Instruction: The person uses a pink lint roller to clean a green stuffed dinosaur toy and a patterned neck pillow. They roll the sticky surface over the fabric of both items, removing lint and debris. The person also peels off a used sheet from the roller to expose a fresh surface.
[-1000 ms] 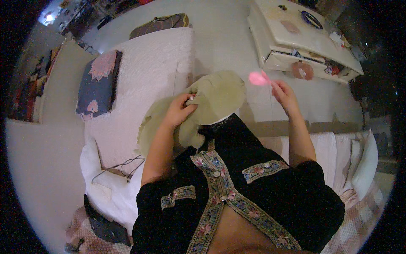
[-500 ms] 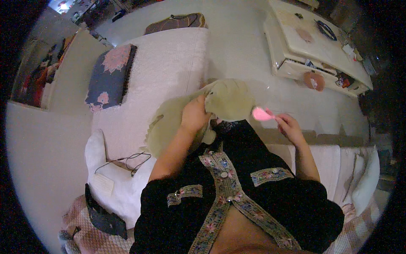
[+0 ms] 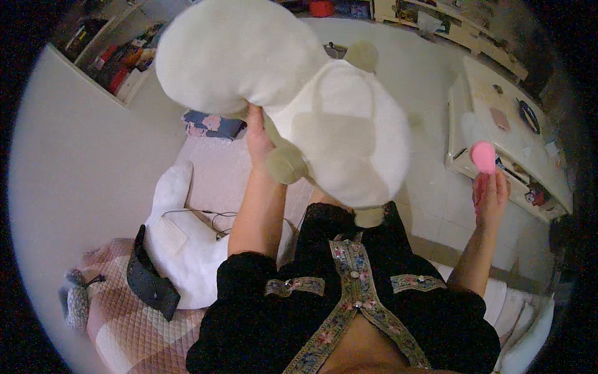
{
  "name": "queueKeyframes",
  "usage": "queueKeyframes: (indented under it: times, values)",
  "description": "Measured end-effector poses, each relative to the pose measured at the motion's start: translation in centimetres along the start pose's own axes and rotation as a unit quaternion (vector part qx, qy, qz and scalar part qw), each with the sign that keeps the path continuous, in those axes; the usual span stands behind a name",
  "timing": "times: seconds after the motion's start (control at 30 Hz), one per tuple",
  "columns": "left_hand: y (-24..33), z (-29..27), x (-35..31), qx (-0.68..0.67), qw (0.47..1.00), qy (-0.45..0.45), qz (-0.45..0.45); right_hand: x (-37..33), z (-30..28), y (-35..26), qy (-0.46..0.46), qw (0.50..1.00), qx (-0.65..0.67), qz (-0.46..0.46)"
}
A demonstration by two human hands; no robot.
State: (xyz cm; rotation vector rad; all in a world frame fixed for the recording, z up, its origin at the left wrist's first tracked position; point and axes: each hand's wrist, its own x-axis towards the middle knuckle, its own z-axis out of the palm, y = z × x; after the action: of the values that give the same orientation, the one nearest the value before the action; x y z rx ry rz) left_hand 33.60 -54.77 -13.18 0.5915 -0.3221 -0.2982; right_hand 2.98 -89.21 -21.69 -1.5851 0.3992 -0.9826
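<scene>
My left hand [image 3: 256, 134] grips a large plush toy [image 3: 233, 56] at its narrow neck, fingers partly hidden behind it. The toy is held up in front of me with its white side toward me. It has a round head, a rounded body and small green limbs. Out to the right, my right hand [image 3: 492, 193] is closed around the handle of a pink hairbrush [image 3: 483, 156]. The brush points up, its smooth back toward me, and it is apart from the toy.
A pale pink covered surface [image 3: 208, 162] lies beyond my left arm, with a folded blue floral cloth [image 3: 215, 124]. Nearer are a white soft shape [image 3: 199, 249] with a black cable, a curved black piece [image 3: 149, 274] and a quilted cover [image 3: 124, 311]. A white cabinet [image 3: 492, 93] stands right.
My left hand has raised the plush toy from my lap and turned it from its green side to its white side. My right hand has moved outward to the right with the hairbrush.
</scene>
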Motion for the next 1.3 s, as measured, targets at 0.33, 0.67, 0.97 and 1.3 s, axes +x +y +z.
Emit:
queueKeyframes:
  times: [0.33,0.67,0.97,1.3]
  values:
    - [-13.4,-16.1,-10.7,-0.011,0.948,0.163,-0.272,2.8,17.2,-3.5,-0.266,0.958,-0.088,-0.053]
    - [-11.8,-22.4,-9.9,0.108,0.944,0.128,-0.286,2.4,32.1,-1.8,-0.385,0.87,-0.243,-0.191]
    - [-10.5,-21.1,-10.6,0.079,0.939,0.243,-0.228,-2.7,11.7,3.6,-0.409,0.843,-0.333,-0.109]
    - [-10.4,-23.4,-9.1,0.055,0.942,0.221,-0.245,-1.5,-0.9,-5.0,-0.341,0.801,-0.481,-0.105]
